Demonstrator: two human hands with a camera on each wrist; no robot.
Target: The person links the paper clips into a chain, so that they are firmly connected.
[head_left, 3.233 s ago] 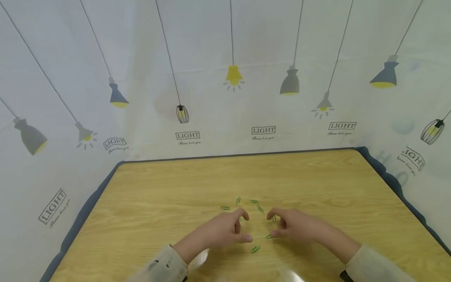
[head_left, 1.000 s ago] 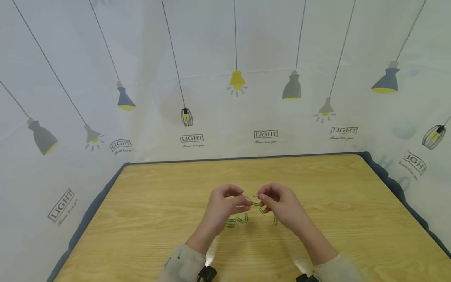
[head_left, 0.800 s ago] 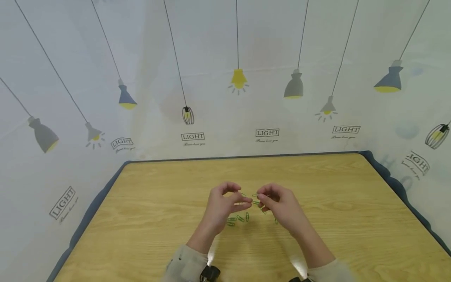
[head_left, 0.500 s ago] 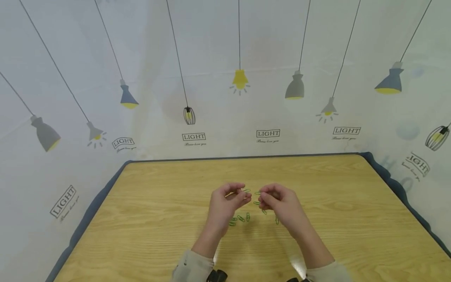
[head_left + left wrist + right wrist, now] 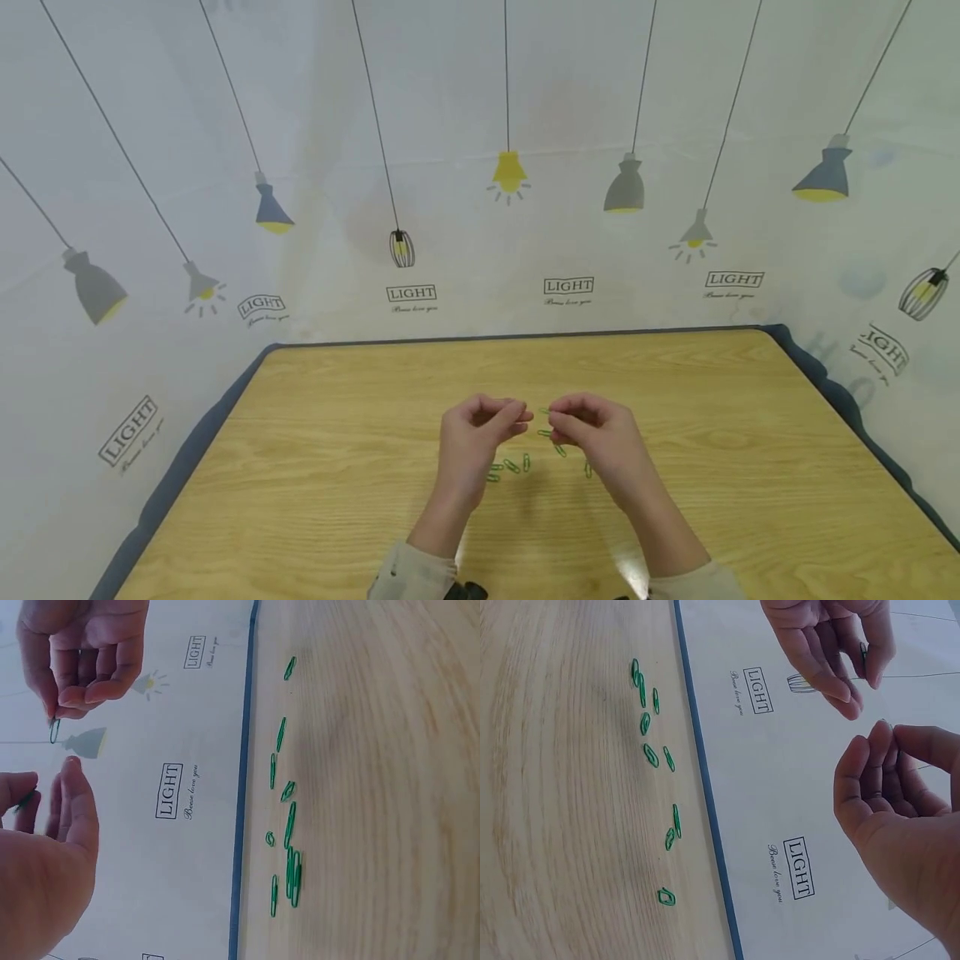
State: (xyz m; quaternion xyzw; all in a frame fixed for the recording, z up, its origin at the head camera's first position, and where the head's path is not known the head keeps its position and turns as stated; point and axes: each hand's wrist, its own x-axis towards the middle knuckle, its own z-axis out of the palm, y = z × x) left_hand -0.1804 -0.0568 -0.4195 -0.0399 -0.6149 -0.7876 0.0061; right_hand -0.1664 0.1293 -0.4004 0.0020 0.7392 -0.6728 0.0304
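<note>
A person's left hand (image 5: 467, 446) pinching a green paper clip (image 5: 26, 801), the right hand (image 5: 609, 437) pinching a second clip (image 5: 55, 732), both above the wooden table (image 5: 337, 433), loose clips (image 5: 512, 466) scattered below, well in from the table's far edge

a gap separates left hand (image 5: 467, 446) from right hand (image 5: 611, 437), paper clips (image 5: 290, 825) below.
</note>
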